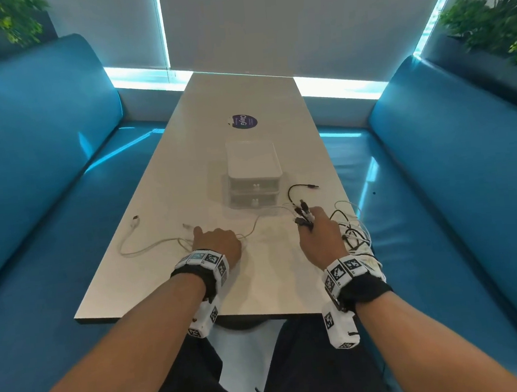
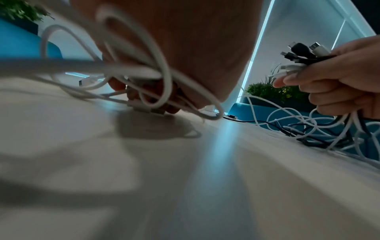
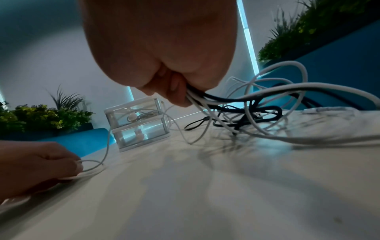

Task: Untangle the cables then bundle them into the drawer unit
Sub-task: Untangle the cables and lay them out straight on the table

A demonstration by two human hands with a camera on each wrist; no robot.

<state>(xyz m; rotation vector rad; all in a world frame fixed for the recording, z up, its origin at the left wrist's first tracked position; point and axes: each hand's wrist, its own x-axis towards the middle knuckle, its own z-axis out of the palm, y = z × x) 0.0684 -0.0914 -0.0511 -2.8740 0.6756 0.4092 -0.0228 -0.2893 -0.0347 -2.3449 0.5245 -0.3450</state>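
1. Teal booth benches (image 1: 44,158) flank the long pale counter (image 1: 242,97) you sit at; the clear two-drawer unit (image 1: 254,177) stands mid-counter, both drawers closed, straight ahead of your hands.
2. Your right hand (image 1: 321,237) is curled tight around a fistful of black and white cable ends, the plugs (image 1: 303,215) fanned out above the knuckles. Keep that grip firm so the ends stay gathered while the rest gets sorted.
3. Beside that hand, near the counter's right edge, the tails of those cables lie in a loose snarl (image 1: 352,234). My read is that this is the part left to untangle.
4. Your left hand (image 1: 219,241) is down on the counter, fingers curled over loops of a long white cable (image 1: 149,247), which runs out to a free USB plug (image 1: 135,220) at the far left.
5. To do this step well, I'd draw the white cable in slowly, loop by loop, and watch the stretch that runs past the front of the drawer unit towards your right hand; pulling hard could tighten it into the snarl.
6. One black lead (image 1: 300,189) lies apart, just right of the unit; collect it last.
7. Only open a drawer once each cable runs free
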